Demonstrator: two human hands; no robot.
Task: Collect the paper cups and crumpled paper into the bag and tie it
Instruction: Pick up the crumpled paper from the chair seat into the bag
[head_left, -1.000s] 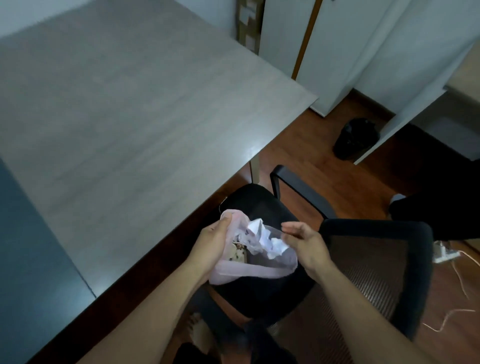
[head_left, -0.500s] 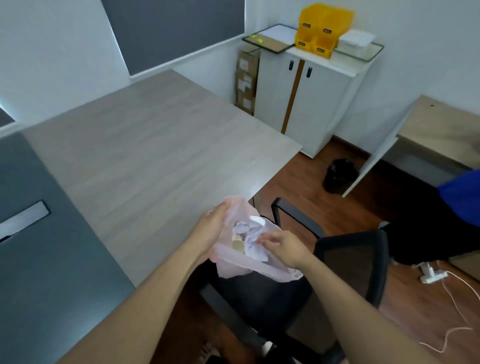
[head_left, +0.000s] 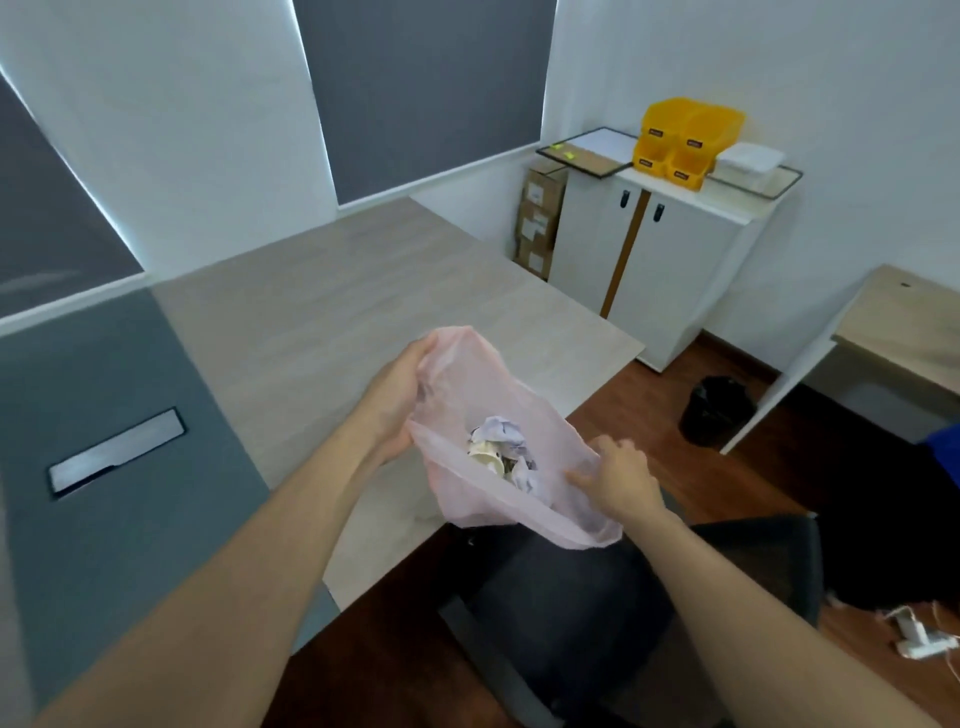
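A thin pink plastic bag (head_left: 467, 374) hangs open over the table's near corner, held between both hands. Inside it lie crumpled paper (head_left: 501, 432) and a paper cup (head_left: 487, 460) on its side. My left hand (head_left: 395, 395) grips the bag's far left rim, raised higher. My right hand (head_left: 615, 480) pinches the near right rim, lower down. The bag's mouth faces me and is untied.
The light wooden table (head_left: 363, 301) stretches ahead, with a grey section (head_left: 119, 467) on its left. A black office chair (head_left: 623, 613) stands below the bag. A white cabinet (head_left: 660, 260) with yellow bins (head_left: 685, 137), a black waste bin (head_left: 717, 410) and a power strip (head_left: 924, 642) are on the right.
The view has tilted up from the chair to the room. The bag rose above the table corner. My right hand left the paper inside and now grips the bag's rim.
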